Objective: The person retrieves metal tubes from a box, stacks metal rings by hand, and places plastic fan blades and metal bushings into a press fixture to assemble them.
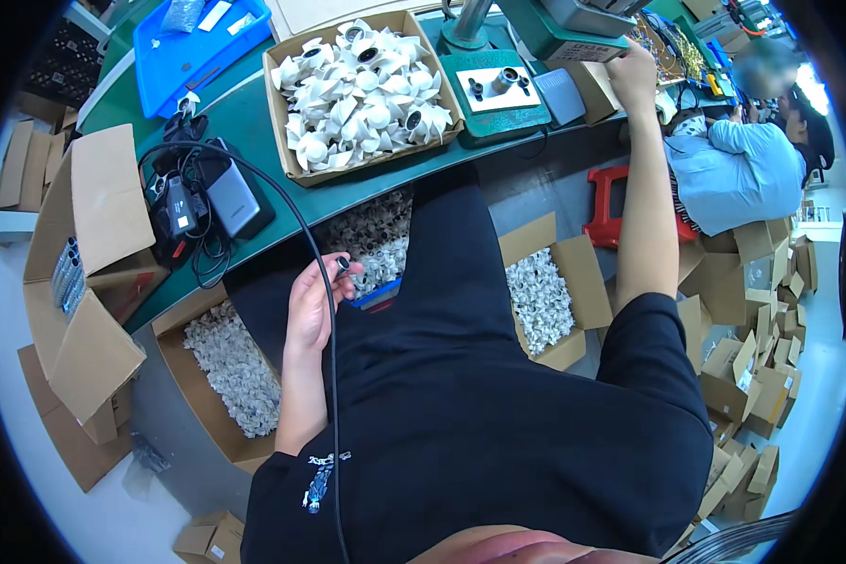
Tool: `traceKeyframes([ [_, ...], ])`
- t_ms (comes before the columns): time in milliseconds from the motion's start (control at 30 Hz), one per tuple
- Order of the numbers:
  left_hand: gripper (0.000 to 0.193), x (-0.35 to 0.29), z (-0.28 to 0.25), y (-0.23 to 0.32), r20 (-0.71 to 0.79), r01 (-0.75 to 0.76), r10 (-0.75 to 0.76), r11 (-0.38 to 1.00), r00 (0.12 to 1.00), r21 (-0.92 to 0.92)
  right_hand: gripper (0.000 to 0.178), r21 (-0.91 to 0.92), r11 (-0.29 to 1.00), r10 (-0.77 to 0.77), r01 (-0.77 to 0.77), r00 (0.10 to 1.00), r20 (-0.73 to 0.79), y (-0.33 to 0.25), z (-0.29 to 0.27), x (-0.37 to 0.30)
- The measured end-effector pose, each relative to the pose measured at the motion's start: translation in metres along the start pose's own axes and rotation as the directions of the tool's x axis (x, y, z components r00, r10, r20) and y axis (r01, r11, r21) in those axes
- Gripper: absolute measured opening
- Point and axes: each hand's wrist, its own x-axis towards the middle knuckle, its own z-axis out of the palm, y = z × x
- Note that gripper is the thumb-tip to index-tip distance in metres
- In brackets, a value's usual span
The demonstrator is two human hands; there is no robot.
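Cylindrical sleeve, small, dark w/ a metallic sheen, pinched betw. the fingers of the L hand over the lap, well apart from the fixture plate on the table. R hand is raised to the side of the green press; its fingers are part hidden, so grip vs. mere touch: can't tell. Risks (judged): a fingertip pinch on a smooth, round pc. may slip, & a drop could get lost among the white pcs. below; the black cable, crossing the L hand in view (depth unclear), might snag; a press stroke w/ fingers near the plate could crush them. Heaped impellers might spill if their carton were bumped. Materials: impellers white, prob. plastic, w/ curved blades, some w/ dark ring-shaped hubs; carton brown board; press painted metal, prob. cast; plate flat, pale, rectangular, w/ dark round posts.
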Motion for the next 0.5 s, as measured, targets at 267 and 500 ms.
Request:
traceKeyframes([
  [267, 0.029, 0.016, 0.005, 0.004, 0.012, 0.006, -0.006, 1.000, 1.000, -0.002, 0.023, 0.429, 0.888, -0.154, 0.167, 0.986, -0.065, -0.097, 0.030, -0.070],
  [500, 0.033, 0.015, -0.008, -0.004, 0.009, 0.029, -0.029, 1.000, 1.000, 0.007, 0.025, 0.276, 0.911, -0.294, 0.307, 0.952, -0.089, -0.110, 0.030, -0.075],
])
